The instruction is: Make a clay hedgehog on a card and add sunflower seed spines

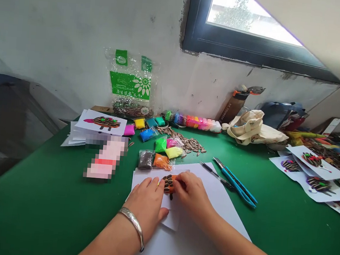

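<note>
My left hand (148, 198), with a silver bangle at its wrist, lies on a small white card (171, 220), fingers stretched and thumb apart. Its fingertips rest at the left edge of an orange clay shape (169, 190) covered with striped sunflower seeds (168, 179). From the right, my right hand (193, 190) pinches at the shape's right edge; what its fingertips hold, if anything, is hidden. Below the shape is a dark leg-like piece (171, 196). White paper (196, 239) lies under the card.
Bagged clay packs (163, 161) and loose sunflower seeds (192, 142) lie beyond my hands. A pen (217, 175) and blue tweezers (238, 186) are at right. Finished seed pictures (102, 122) lie left, others (318, 182) right. A seed bag (131, 89) leans against the wall.
</note>
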The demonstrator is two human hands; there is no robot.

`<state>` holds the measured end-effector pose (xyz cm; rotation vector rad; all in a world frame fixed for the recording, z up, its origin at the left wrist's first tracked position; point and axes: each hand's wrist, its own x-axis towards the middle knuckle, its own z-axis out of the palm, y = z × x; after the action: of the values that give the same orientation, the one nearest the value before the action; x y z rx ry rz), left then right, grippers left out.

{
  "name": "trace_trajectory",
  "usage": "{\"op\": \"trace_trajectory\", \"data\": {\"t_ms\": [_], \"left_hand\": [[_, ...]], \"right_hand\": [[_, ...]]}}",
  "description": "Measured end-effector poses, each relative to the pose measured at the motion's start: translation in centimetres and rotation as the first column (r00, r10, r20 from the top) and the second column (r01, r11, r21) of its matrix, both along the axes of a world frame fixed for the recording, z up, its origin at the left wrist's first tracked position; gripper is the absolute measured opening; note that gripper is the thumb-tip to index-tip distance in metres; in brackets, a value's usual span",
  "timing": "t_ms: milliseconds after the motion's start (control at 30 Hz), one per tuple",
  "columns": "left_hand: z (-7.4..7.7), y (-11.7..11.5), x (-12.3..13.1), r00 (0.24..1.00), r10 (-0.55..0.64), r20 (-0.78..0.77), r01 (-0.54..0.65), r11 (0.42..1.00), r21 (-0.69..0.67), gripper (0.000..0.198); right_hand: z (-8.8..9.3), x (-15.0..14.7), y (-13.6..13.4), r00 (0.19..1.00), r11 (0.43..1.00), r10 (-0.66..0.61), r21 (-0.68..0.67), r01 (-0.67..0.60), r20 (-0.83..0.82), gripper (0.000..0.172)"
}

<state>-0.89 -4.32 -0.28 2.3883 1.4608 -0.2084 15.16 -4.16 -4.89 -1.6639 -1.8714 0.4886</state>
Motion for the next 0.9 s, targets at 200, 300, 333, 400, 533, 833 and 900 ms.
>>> {"op": "trace_trajectory", "data": {"t_ms": [200, 300, 333, 400, 533, 833, 900], "left_hand": [[-0.1, -0.3, 0.0, 1.0, -0.01, -0.003, 0.01, 1.0, 0.005, 0.055], [0.1, -0.3, 0.2, 1.0, -0.016, -0.022, 0.016, 1.0, -0.002, 0.054], [0.1, -0.3, 0.2, 0.999, -0.021, -0.027, 0.021, 1.0, -0.004, 0.055], [0.1, -0.3, 0.3, 0.999, -0.032, -0.028, 0.032, 0.999, 0.003, 0.055], [-0.1, -0.3, 0.4, 0.999, -0.029, -0.027, 0.03, 0.999, 0.014, 0.051], [0.1, -0.3, 0.6, 0.999, -0.009, -0.05, 0.008, 1.0, -0.006, 0.053], [0.0, -0.3, 0.5, 0.999, -0.007, -0.043, 0.007, 1.0, -0.009, 0.053]], "right_hand": [[-0.2, -0.1, -0.1, 0.999, 0.999, -0.019, -0.047, 0.021, 0.043, 0.016], [-0.3, -0.3, -0.1, 0.997, 0.998, -0.028, -0.053, 0.031, 0.07, 0.017], [-0.3, -0.3, -0.1, 0.996, 0.998, -0.032, -0.052, 0.036, 0.079, 0.017], [-0.4, -0.4, -0.1, 0.994, 0.998, -0.037, -0.044, 0.042, 0.105, 0.017], [-0.5, -0.8, -0.1, 0.981, 0.999, -0.046, -0.011, 0.049, 0.191, 0.02], [-0.9, -1.3, -0.2, 0.953, 0.999, -0.034, 0.035, 0.024, 0.3, 0.019], [-1.0, -1.3, -0.1, 0.956, 0.999, -0.029, 0.034, 0.019, 0.293, 0.019]]}}
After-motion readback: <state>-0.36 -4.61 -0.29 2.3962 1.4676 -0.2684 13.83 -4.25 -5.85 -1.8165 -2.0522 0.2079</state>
